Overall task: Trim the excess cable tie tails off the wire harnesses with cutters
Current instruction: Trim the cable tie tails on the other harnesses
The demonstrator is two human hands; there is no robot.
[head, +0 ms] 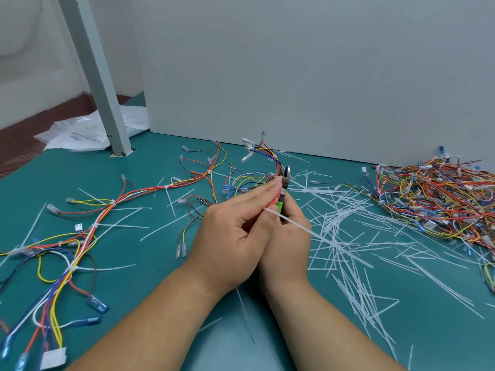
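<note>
A: Mid-bench, we grip the light, floppy wire harness (278, 165) in our left hand (235, 236), taking it where the bundle is tied and likely stiffest.

B: Our right hand (289, 242) wraps the green-handled cutters (286, 178), though we cannot tell how the jaws stand. The springy nylon tail (297, 226) juts right, above thin white offcuts (348, 236) littering the teal mat (166, 277).

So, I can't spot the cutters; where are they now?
Head view, centre: the right hand grips the cutters, just right of the left hand, blades at the held wire harness.
</note>
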